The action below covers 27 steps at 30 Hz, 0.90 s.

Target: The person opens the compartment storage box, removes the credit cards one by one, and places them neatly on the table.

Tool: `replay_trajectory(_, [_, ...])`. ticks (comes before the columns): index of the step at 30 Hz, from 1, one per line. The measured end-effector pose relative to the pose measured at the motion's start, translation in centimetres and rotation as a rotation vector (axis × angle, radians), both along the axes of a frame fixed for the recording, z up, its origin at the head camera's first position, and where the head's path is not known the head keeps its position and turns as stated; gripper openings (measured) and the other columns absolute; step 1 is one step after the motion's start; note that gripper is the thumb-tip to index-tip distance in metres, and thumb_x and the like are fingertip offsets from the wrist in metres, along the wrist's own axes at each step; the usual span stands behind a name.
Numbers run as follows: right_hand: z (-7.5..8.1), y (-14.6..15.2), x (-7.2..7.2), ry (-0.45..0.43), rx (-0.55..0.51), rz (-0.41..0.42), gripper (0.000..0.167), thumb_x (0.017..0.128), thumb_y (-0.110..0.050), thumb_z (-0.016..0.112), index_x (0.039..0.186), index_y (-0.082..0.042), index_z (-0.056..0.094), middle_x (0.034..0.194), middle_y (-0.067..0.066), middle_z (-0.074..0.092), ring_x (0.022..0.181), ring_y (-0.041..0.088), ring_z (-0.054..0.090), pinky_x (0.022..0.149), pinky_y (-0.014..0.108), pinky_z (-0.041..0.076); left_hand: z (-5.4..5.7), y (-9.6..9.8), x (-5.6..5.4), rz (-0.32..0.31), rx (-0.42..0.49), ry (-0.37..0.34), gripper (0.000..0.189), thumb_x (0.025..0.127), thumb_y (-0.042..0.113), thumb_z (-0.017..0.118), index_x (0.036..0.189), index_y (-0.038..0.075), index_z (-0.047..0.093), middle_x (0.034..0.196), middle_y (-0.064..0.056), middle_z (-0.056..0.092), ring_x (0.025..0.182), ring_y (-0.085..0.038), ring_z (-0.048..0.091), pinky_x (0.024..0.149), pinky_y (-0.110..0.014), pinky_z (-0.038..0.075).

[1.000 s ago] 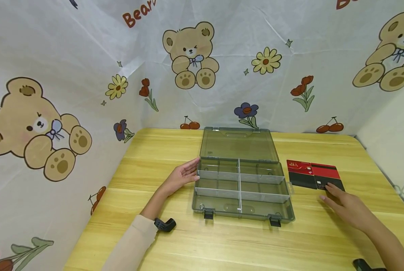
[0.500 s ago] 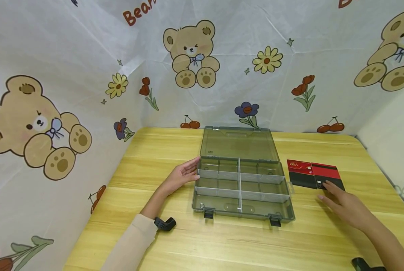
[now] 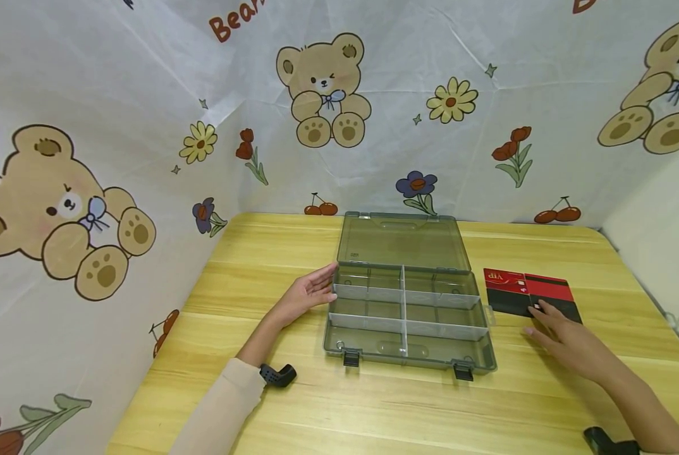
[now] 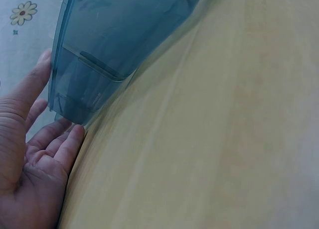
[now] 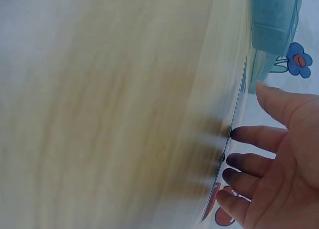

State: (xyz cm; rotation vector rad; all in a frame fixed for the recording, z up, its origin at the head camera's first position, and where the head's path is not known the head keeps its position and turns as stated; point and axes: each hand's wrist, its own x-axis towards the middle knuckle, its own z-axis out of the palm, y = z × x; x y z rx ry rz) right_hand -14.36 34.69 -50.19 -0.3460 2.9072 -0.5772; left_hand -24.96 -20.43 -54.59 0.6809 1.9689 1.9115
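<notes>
A translucent grey-green compartment box [image 3: 404, 338] lies on the table in the head view, its lid [image 3: 402, 243] folded back. My left hand [image 3: 302, 300] rests against the box's left side, with thumb and fingers extended; in the left wrist view the fingertips touch the box wall [image 4: 114, 35]. To the right of the box, several flat cards lie edge to edge, among them a red VIP card [image 3: 504, 280], a red striped card [image 3: 550, 289] and a black card [image 3: 507, 302]. My right hand [image 3: 573, 344] touches the right-hand black card [image 3: 569, 309] with extended fingers, partly hiding it.
White dividers [image 3: 368, 322] split the box into several compartments. Two black latches [image 3: 351, 358] hang at its front edge. A white cloth with bears [image 3: 330, 95] stands behind the wooden table [image 3: 402, 417]. A wrist camera [image 3: 278, 376] sits on the left wrist.
My right hand has slid slightly left along the near edge of the cards, toward the seam between the two black ones. My left hand stays against the box.
</notes>
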Motion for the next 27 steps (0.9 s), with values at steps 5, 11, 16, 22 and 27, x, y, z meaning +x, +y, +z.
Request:
replay_trajectory(5, [0.1, 0.0, 0.0, -0.005, 0.007, 0.004, 0.069, 0.105, -0.041, 0.055, 0.147, 0.014, 0.042, 0.151, 0.044, 0.028, 0.124, 0.067, 0.04, 0.092, 0.08, 0.039, 0.1, 0.1, 0.1, 0.001, -0.003, -0.008, 0.073, 0.097, 0.01, 0.071, 0.16, 0.013, 0.034, 0.164, -0.005, 0.031, 0.149, -0.027, 0.033, 0.117, -0.031, 0.037])
replay_trajectory(11, [0.3, 0.1, 0.1, -0.004, 0.011, -0.002, 0.071, 0.105, -0.041, 0.055, 0.147, 0.015, 0.04, 0.151, 0.043, 0.028, 0.125, 0.067, 0.04, 0.093, 0.08, 0.038, 0.0, 0.2, -0.1, 0.0, -0.002, -0.013, 0.074, 0.096, 0.012, 0.072, 0.159, 0.015, 0.034, 0.164, -0.003, 0.032, 0.149, -0.024, 0.033, 0.116, -0.03, 0.037])
replay_trajectory(16, [0.5, 0.1, 0.2, 0.004, -0.027, -0.006, 0.073, 0.106, -0.04, 0.055, 0.148, 0.016, 0.036, 0.152, 0.044, 0.026, 0.126, 0.067, 0.038, 0.095, 0.08, 0.036, -0.1, 0.1, -0.2, -0.011, -0.005, -0.007, 0.073, 0.097, 0.011, 0.071, 0.16, 0.015, 0.034, 0.164, -0.003, 0.031, 0.149, -0.025, 0.033, 0.117, -0.03, 0.037])
replay_trajectory(22, [2.0, -0.3, -0.4, 0.013, -0.062, 0.013, 0.073, 0.107, -0.04, 0.052, 0.151, 0.015, 0.032, 0.153, 0.043, 0.025, 0.124, 0.065, 0.044, 0.093, 0.077, 0.041, -0.1, -0.3, -0.1, 0.011, -0.042, -0.001, 0.067, 0.101, 0.014, 0.066, 0.16, 0.019, 0.034, 0.165, -0.002, 0.03, 0.149, -0.026, 0.032, 0.116, -0.03, 0.038])
replay_trajectory(27, [3.7, -1.0, -1.2, 0.032, -0.063, 0.016, 0.075, 0.107, -0.039, 0.053, 0.154, 0.013, 0.026, 0.151, 0.043, 0.03, 0.122, 0.064, 0.046, 0.093, 0.076, 0.042, 0.2, -0.5, -0.1, 0.04, -0.121, -0.014, 0.067, 0.101, 0.028, 0.065, 0.16, 0.022, 0.033, 0.165, -0.003, 0.031, 0.148, -0.026, 0.035, 0.116, -0.033, 0.038])
